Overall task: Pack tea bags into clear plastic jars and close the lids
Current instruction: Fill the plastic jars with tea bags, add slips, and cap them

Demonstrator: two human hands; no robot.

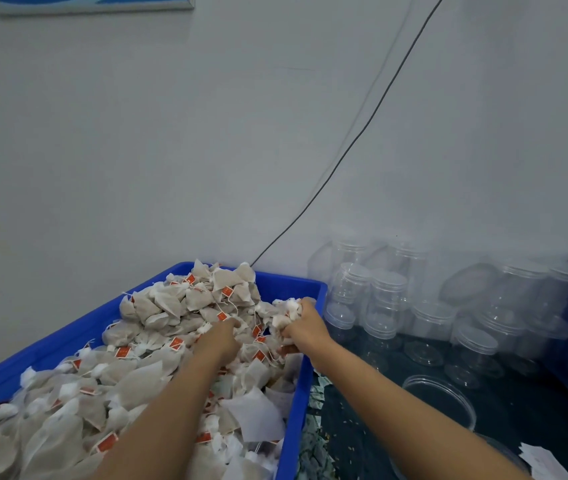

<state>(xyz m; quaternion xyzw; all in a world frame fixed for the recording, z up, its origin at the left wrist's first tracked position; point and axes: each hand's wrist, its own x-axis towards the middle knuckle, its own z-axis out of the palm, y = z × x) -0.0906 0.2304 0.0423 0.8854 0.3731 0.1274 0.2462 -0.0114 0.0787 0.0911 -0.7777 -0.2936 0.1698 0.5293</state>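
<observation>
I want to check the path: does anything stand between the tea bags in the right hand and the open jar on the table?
Only the blue bin's right wall. The right hand grips tea bags above it; the open jar stands uncovered on the dark table beyond.

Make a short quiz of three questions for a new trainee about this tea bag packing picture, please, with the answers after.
1. True or false: the right hand grips a bunch of tea bags above the blue crate.
2. Where do the clear plastic jars stand? A) inside the crate B) to the right of the crate, by the wall C) on a shelf
3. Fill in: the left hand reaches into the pile of ____.

Key: 1 true; 2 B; 3 tea bags. Whether the left hand already holds any cannot be told.
</observation>
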